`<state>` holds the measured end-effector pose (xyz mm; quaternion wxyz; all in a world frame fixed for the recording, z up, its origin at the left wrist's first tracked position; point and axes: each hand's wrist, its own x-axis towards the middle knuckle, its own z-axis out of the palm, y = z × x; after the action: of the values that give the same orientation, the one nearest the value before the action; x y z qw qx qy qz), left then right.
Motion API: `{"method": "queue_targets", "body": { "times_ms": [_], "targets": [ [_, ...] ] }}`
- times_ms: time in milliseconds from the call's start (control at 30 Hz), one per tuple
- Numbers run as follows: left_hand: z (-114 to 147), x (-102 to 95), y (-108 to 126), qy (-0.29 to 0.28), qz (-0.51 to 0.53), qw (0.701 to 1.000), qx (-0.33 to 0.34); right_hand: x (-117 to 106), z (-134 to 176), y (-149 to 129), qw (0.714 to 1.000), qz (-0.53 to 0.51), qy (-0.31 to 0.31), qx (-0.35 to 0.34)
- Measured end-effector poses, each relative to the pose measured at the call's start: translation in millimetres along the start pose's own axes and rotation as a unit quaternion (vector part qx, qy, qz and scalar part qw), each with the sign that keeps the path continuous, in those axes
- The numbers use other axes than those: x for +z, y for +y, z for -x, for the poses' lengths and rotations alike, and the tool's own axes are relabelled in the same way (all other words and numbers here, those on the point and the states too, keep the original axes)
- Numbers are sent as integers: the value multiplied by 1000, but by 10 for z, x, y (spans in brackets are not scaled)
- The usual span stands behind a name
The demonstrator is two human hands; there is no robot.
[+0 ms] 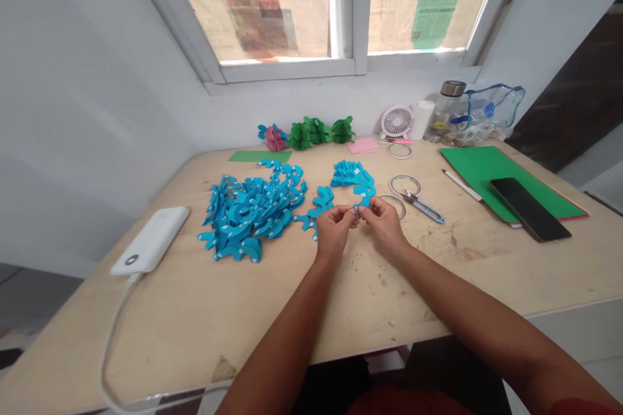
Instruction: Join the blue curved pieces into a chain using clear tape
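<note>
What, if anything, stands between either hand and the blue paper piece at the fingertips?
Nothing visible does: the left hand and right hand both have their fingertips at the blue paper piece. The nearest metal ring lies partly behind the right hand, not in between.

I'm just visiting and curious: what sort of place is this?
Probably an indoor craft corner: a table by a window, with heaped blue cutouts and folded green figures.

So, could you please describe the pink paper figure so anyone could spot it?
Find the back edge of the wooden table, below the window. The pink paper figure is leftmost in the row there. Its pink and blue colouring sets it apart from the three green figures.
</note>
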<state>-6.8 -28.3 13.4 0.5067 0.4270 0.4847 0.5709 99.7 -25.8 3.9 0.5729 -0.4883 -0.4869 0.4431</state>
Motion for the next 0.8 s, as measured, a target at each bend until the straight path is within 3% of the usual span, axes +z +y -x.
{"method": "queue_targets", "body": {
  "times_ms": [300, 800],
  "targets": [
    [-29, -18, -38, -13, 6, 1000, 6, 8, 23, -63, 997, -63, -14, 31],
    [-20, -17, 4, -1, -10, 1000, 12, 5, -9, -19, 997, -58, -23, 37]
  ]
}}
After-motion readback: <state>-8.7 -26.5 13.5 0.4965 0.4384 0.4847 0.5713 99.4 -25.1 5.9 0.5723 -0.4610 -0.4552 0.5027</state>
